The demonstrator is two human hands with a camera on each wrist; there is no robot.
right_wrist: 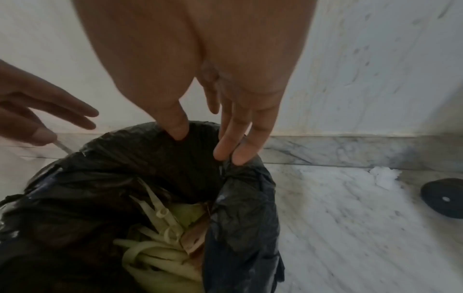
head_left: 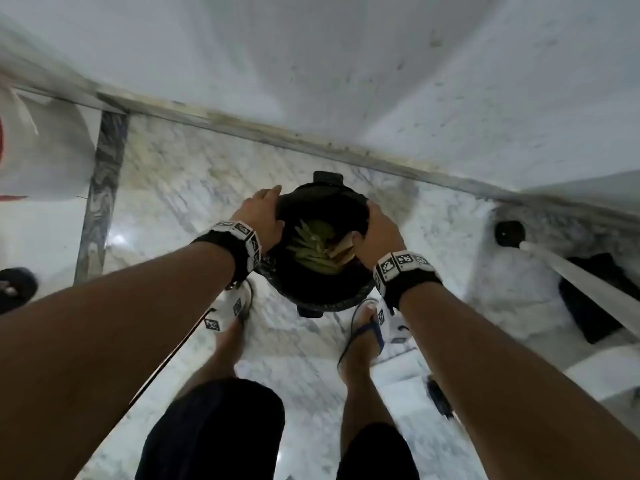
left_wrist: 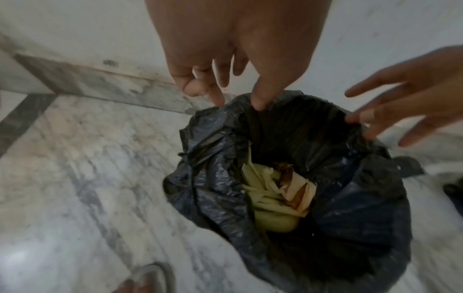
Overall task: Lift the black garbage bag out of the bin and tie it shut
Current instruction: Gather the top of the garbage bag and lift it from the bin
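Note:
A black garbage bag (head_left: 325, 289) lines a small bin (head_left: 327, 176) on the marble floor, its mouth open and its edge folded over the bin's rim. Yellow-green peel strips and brown scraps (left_wrist: 270, 198) lie inside. My left hand (head_left: 277, 207) is at the bag's left rim. In the left wrist view, the left hand (left_wrist: 238, 103) has its thumb tip just inside the bag (left_wrist: 213, 188) and its fingers outside, all straight. My right hand (right_wrist: 203, 142) straddles the right rim of the bag (right_wrist: 245, 208) the same way, thumb inside. Neither hand has gathered any plastic.
The bin stands close to a white wall and a grey skirting strip (head_left: 242, 123). My sandalled feet (head_left: 363, 337) are right before it. A black round object (head_left: 509, 233) with a white pole (head_left: 581, 278) lies to the right, and a white container (head_left: 41, 150) to the left.

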